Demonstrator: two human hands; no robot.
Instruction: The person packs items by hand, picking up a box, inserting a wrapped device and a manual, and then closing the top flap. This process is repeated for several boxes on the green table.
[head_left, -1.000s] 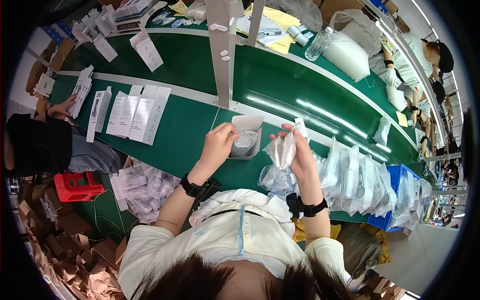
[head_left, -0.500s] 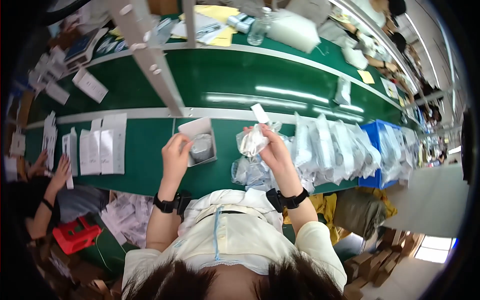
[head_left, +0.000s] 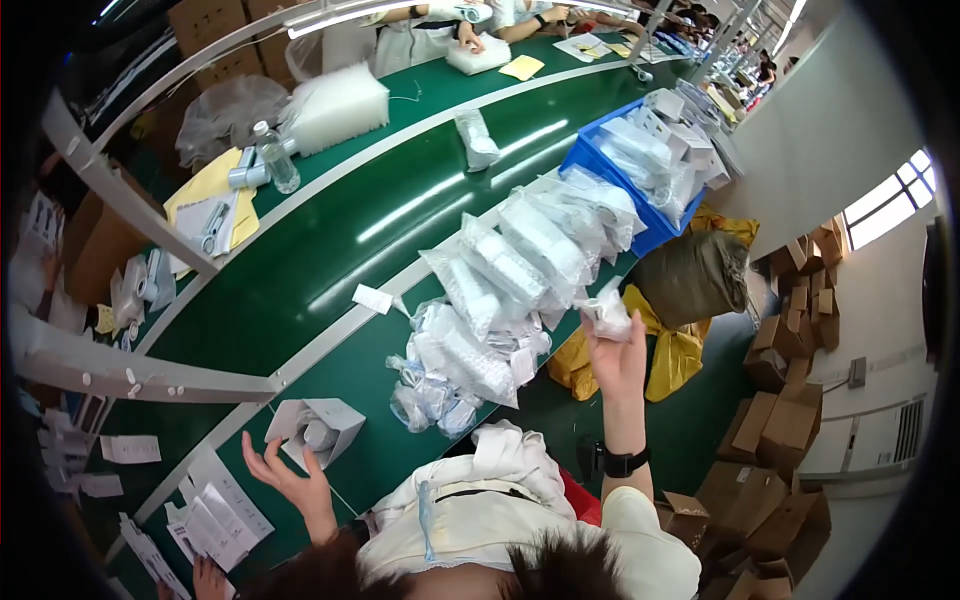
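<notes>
My left hand is open, its fingers spread beside an open white box at the lower left of the green bench. A round, light-coloured item sits inside that box. Out to the right, past the bench edge, my right hand grips a small clear plastic bag with something white in it. Between my hands lies a heap of small bagged white items. Behind the heap, a row of bubble-wrap pouches leans along the bench.
A blue bin full of pouches and white boxes stands at the row's far end. Flattened white boxes lie left, near another person's hand. Metal posts rise at the left. Brown cartons crowd the floor at right.
The view has swung to the right. My right hand has moved away from the heap, out past the bench edge, with the bag. My left hand has come off the box, fingers spreading.
</notes>
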